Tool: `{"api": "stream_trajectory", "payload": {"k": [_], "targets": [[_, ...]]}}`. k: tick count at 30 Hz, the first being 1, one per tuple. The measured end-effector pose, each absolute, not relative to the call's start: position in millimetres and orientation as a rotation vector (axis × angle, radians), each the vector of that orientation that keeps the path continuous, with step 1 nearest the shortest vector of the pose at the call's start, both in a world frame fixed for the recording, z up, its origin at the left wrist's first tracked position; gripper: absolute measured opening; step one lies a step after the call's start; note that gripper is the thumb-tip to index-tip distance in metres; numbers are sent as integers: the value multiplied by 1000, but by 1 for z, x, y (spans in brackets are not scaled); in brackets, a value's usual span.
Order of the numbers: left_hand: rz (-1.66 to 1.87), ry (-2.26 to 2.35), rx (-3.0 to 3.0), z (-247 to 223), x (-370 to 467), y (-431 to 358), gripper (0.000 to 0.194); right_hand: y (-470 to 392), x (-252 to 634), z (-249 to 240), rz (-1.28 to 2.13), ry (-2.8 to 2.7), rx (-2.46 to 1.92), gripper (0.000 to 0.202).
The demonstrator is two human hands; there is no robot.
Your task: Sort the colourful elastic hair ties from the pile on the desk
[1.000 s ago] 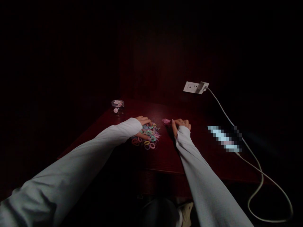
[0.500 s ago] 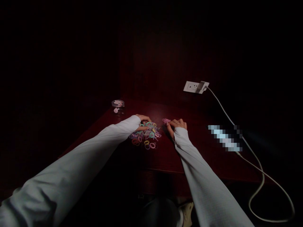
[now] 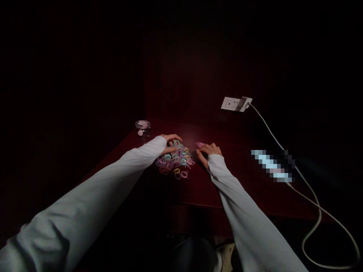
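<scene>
A heap of small coloured hair ties (image 3: 177, 172) lies on the dark red table (image 3: 170, 196), in pink, green, yellow and purple. My left hand (image 3: 171, 142) curves round the heap's far left side, thumb and fingers apart. A green hair tie (image 3: 176, 144) shows in the gap between them. To the right of the heap rests my right hand (image 3: 209, 149), its thumb spread from the fingers. Against those fingertips is a pink textured item (image 3: 200, 145), too small to name; no grip on it shows.
At the back left stands a clear jar (image 3: 143, 126) with a pink patterned lid. A wall socket (image 3: 234, 104) holds a white charger, whose cable (image 3: 320, 211) loops down the right side to a blurred-out device (image 3: 272, 166) on the table.
My left fingers have lifted and spread a little over the heap. My right thumb has come away from the pink item, which stays in place. The view has shifted slightly.
</scene>
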State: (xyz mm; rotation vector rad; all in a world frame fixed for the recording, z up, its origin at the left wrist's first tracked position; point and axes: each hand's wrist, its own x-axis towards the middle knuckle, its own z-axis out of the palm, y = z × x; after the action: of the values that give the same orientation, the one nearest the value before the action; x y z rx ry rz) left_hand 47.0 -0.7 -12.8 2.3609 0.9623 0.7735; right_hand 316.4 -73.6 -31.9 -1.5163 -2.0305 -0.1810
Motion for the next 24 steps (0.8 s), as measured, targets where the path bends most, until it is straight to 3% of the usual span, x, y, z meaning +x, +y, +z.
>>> {"api": "stream_trajectory", "payload": {"k": [17, 21, 24], "targets": [[842, 901, 2798, 4, 38, 0, 26, -74, 313, -35, -10, -2039, -1378, 34], [806, 755, 2810, 9, 36, -7, 28, -74, 313, -34, -13, -2039, -1383, 34], [713, 696, 2843, 5, 34, -8, 44, -76, 311, -32, -8, -2037, -1392, 33]]}}
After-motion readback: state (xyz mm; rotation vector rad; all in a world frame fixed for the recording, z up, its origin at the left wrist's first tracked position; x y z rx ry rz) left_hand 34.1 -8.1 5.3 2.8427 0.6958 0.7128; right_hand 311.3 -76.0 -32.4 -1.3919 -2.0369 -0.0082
